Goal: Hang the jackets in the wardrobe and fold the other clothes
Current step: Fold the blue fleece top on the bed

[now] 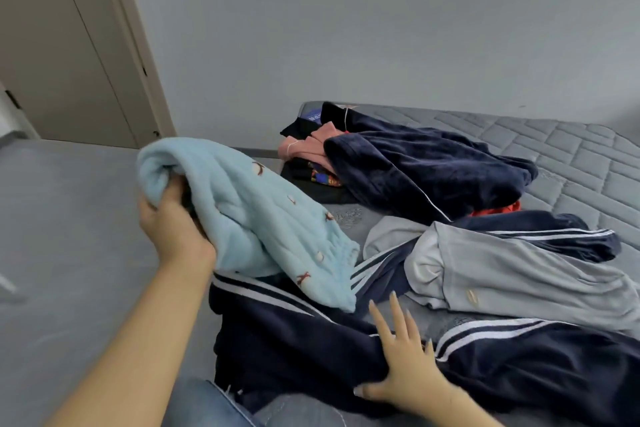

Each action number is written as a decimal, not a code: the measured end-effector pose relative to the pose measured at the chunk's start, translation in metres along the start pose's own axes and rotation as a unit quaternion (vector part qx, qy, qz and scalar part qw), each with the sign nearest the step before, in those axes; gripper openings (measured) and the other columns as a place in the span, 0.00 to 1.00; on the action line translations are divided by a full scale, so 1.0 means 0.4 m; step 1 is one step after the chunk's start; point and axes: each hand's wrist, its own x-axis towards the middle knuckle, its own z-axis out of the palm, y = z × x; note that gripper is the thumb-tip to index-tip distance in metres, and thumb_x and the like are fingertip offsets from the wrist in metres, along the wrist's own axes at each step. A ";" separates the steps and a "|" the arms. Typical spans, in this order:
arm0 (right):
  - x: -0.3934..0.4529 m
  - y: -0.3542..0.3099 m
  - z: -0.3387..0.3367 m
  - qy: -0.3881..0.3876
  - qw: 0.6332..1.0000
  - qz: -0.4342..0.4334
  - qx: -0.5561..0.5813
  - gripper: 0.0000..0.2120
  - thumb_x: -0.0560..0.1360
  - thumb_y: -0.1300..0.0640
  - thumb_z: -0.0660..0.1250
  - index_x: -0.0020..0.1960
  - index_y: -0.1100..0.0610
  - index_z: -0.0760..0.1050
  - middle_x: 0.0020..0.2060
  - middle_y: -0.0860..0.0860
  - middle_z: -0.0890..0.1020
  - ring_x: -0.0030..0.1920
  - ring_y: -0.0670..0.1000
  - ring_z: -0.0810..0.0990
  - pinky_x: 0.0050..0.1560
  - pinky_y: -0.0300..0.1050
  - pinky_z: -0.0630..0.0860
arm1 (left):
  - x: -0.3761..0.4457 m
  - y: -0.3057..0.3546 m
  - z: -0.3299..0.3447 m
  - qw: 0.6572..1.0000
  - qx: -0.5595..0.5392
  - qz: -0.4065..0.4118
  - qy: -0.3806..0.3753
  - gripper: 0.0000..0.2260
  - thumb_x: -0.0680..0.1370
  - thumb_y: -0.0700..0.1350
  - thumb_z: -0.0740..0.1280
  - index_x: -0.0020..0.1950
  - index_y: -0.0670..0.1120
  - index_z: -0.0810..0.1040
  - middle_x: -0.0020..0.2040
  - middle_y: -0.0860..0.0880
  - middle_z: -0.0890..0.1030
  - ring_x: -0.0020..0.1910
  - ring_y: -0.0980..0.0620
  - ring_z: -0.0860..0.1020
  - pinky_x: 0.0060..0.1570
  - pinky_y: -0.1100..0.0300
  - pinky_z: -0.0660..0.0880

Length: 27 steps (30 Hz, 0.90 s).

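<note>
Clothes lie heaped across a grey quilted mattress (571, 156), and one of them, a light blue fleece garment (256, 218) dotted with small brown and white motifs, is lifted off the pile. The left hand (173, 222) grips it by a bunched end, fingers curled into the fabric, so that the rest drapes down to the right and its lower edge touches a navy track jacket (311, 340) with white stripes. The right hand (401, 364) rests on that navy jacket near the bottom of the view, fingers straight and spread, thumb stretched to the side, holding nothing. Just beside it to the right lies a crumpled pale grey-blue garment (512, 274), partly over the striped navy cloth. Farther back on the mattress sits a dark navy velvety garment (426, 163) with thin white piping, overlapping a pink garment (304, 146). A beige door (69, 45) stands at the left.
</note>
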 end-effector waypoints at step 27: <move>0.470 0.032 -0.754 0.264 0.935 -0.025 0.234 0.38 0.71 0.66 0.68 0.77 0.61 0.55 0.77 0.58 0.54 0.76 0.57 0.57 0.73 0.47 0.59 | -0.023 -0.048 0.123 0.982 0.073 0.089 -0.147 0.08 0.77 0.42 0.67 0.47 0.55 0.81 0.44 0.53 0.83 0.47 0.54 0.82 0.47 0.60 0.80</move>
